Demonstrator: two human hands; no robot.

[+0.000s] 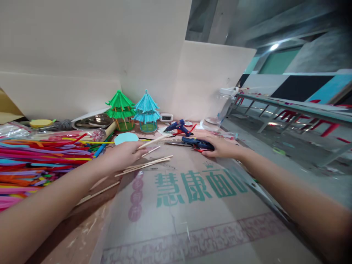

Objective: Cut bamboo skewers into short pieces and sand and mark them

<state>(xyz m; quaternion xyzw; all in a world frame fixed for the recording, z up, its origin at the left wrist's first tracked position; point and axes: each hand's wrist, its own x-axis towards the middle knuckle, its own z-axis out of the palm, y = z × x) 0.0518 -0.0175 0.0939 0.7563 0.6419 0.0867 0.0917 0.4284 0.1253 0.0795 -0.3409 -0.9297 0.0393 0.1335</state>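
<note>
My left hand (129, 156) is closed around a thin wooden stick (155, 140) that points right and away from me. Another short stick (151, 151) shows by its fingertips. Several loose wooden sticks (148, 165) lie just below that hand. On the right, my right hand (221, 147) grips the handles of dark blue shears (198, 143), whose metal blades point left and rest low over the table. Behind the shears lies a blue glue gun (178, 126). A pale blue paper disc (125, 138) sits beyond my left hand.
A green tiered pavilion model (120, 110) and a light blue one (146, 112) stand at the back, beside a small digital timer (166, 117). Colourful pipe cleaners (46, 161) pile up at left. A printed sack (178, 220) covers the front; a clear bottle (221, 106) stands right.
</note>
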